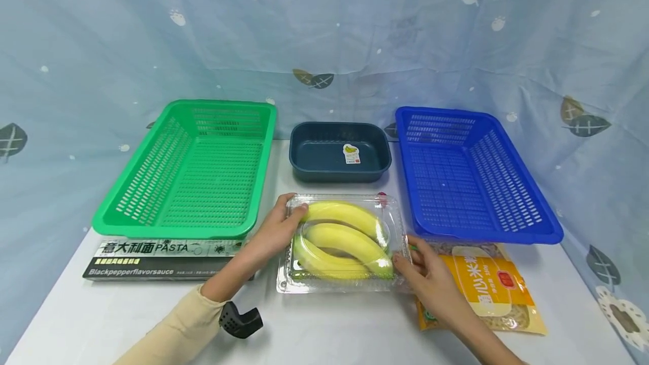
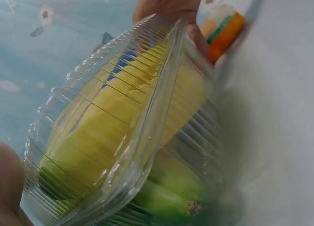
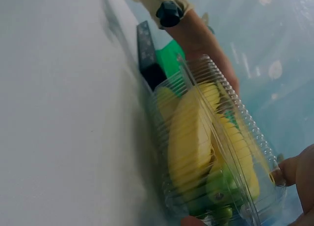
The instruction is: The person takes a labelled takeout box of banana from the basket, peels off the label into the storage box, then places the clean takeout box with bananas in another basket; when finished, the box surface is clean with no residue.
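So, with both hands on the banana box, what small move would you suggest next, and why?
Probably lift it straight up. The left hand and right hand grip opposite ends of the clear banana box, which appears to rest on the table, lid closed; three containers behind stand open.

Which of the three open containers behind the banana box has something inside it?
The dark tray in the middle: a small banana sticker lies in it. The green basket and blue basket hold nothing visible.

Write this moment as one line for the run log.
left hand: grips clear banana box at left end | right hand: grips its right end | box: on table, lid closed
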`<action>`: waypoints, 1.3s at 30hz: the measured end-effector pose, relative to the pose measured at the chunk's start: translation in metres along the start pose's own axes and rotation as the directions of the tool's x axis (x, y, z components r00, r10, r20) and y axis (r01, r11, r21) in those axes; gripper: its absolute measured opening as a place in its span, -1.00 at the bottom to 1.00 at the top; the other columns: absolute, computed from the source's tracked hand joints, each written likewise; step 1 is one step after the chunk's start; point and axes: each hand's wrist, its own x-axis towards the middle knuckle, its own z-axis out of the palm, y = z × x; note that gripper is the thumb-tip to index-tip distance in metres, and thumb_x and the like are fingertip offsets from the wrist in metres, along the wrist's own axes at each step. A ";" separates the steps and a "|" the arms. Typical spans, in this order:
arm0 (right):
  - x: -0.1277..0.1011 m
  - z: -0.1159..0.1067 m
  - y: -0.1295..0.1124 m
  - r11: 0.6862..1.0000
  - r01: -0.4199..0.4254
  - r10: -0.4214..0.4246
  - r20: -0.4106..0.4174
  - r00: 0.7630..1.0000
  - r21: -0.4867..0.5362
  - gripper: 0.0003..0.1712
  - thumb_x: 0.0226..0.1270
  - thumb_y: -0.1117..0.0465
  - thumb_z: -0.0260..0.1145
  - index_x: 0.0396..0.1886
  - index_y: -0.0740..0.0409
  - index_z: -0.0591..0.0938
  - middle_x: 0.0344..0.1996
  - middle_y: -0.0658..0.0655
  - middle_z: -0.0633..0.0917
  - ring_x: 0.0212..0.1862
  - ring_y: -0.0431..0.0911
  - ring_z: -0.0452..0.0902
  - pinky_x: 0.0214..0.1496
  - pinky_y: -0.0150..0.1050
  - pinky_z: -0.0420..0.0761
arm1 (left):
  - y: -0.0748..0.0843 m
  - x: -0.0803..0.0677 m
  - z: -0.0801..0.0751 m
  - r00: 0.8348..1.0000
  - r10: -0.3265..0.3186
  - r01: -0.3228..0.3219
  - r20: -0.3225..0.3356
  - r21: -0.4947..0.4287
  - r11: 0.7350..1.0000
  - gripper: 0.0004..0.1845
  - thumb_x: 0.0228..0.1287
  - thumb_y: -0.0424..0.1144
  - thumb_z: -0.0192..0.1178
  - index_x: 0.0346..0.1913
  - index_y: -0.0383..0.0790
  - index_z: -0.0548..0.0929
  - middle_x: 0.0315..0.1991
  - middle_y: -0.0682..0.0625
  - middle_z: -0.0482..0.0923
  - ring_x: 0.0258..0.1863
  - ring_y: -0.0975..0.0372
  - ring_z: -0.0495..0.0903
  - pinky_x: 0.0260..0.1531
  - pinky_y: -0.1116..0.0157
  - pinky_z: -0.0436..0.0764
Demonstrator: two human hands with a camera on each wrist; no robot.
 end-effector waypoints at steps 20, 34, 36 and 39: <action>-0.020 -0.025 -0.036 0.966 0.194 -0.203 -0.033 0.979 -0.173 -0.44 0.37 0.04 0.18 0.29 0.10 0.33 0.03 0.22 0.59 -0.01 0.08 0.55 -0.18 -0.21 0.63 | 0.030 -0.037 -0.011 0.995 0.100 -0.097 0.026 -0.100 0.990 -0.39 0.37 0.09 -0.01 0.34 -0.08 0.11 0.28 -0.14 0.23 0.34 0.04 0.09 0.23 -0.09 0.15; 0.003 -0.051 -0.070 0.932 0.271 -0.277 0.012 0.961 -0.241 -0.54 0.36 0.01 0.19 0.19 0.05 0.49 -0.08 0.07 0.62 0.03 -0.03 0.52 -0.10 -0.32 0.58 | 0.034 -0.043 -0.037 0.991 0.087 -0.062 0.106 -0.222 0.973 -0.39 0.24 0.00 0.19 0.30 -0.09 0.27 0.18 -0.13 0.36 0.08 0.03 0.42 -0.09 0.06 0.54; 0.006 -0.053 -0.074 0.927 0.286 -0.289 0.022 0.957 -0.242 -0.55 0.36 0.02 0.19 0.19 0.03 0.49 -0.05 0.05 0.61 0.04 -0.07 0.51 -0.08 -0.34 0.56 | 0.034 -0.044 -0.039 0.989 0.086 -0.053 0.124 -0.251 0.967 -0.38 0.22 -0.02 0.20 0.30 -0.10 0.28 0.18 -0.13 0.36 0.08 0.03 0.43 -0.05 0.01 0.52; 0.009 -0.058 -0.080 0.922 0.303 -0.305 0.034 0.952 -0.242 -0.56 0.36 0.03 0.19 0.19 -0.01 0.50 -0.01 0.03 0.59 0.02 -0.12 0.52 -0.07 -0.36 0.55 | 0.035 -0.047 -0.042 0.987 0.082 -0.044 0.137 -0.258 0.965 -0.37 0.20 -0.03 0.22 0.30 -0.12 0.30 0.21 -0.12 0.33 0.09 0.04 0.42 -0.03 0.01 0.51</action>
